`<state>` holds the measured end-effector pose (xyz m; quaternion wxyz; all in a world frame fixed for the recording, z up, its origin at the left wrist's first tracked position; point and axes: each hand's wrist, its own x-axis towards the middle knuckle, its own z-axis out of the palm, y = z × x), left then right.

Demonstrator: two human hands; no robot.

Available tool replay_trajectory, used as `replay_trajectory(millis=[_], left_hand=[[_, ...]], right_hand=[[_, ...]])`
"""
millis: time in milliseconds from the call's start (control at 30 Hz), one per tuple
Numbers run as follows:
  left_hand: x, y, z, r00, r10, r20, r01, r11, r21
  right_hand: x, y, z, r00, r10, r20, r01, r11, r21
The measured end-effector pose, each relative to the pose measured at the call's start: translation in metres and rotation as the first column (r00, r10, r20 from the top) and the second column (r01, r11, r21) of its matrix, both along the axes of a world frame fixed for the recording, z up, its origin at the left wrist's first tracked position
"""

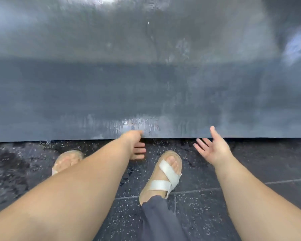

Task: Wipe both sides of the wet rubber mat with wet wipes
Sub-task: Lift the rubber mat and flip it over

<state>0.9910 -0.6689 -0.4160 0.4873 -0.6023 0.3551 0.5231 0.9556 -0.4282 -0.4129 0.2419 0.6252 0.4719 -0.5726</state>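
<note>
Grip: none, both palms open and empty, your left hand (135, 147) at the near edge of the wet rubber mat (146, 94) on the floor (261, 160), right hand (214, 150) splayed beside it; step, likely: flipping; next needs a firm edge pinch

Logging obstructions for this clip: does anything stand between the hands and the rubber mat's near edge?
Nothing visible does. The left hand is at the near edge of the rubber mat, the right hand open close by it; the sandalled foot stands short of both.
</note>
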Motion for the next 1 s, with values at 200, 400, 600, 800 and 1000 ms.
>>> replay_trajectory(millis=[200, 400, 600, 800, 1000], left_hand=[[0.013, -0.044, 0.008, 0.997, -0.068, -0.042, 0.055, 0.968, -0.246], [0.030, -0.098, -0.019, 0.962, 0.273, -0.018, -0.253, 0.863, -0.437], [0.044, -0.081, -0.030, 0.996, -0.080, -0.043, 0.058, 0.926, -0.374], [0.010, -0.048, 0.027, 0.810, -0.533, -0.244, 0.413, 0.815, -0.407], [-0.066, 0.008, 0.169, 0.693, -0.585, -0.421, 0.449, 0.807, -0.383]], right_hand=[[0.006, -0.108, -0.010, 0.978, -0.087, 0.190, 0.116, 0.982, -0.150], [0.016, -0.135, -0.018, 0.997, -0.072, -0.022, 0.075, 0.978, 0.195], [0.038, -0.112, -0.029, 0.969, 0.215, 0.119, -0.226, 0.971, 0.079], [0.010, -0.079, 0.026, 0.788, 0.602, 0.126, -0.612, 0.789, 0.055], [-0.020, -0.070, 0.168, 0.874, 0.463, -0.149, -0.470, 0.883, -0.015]])
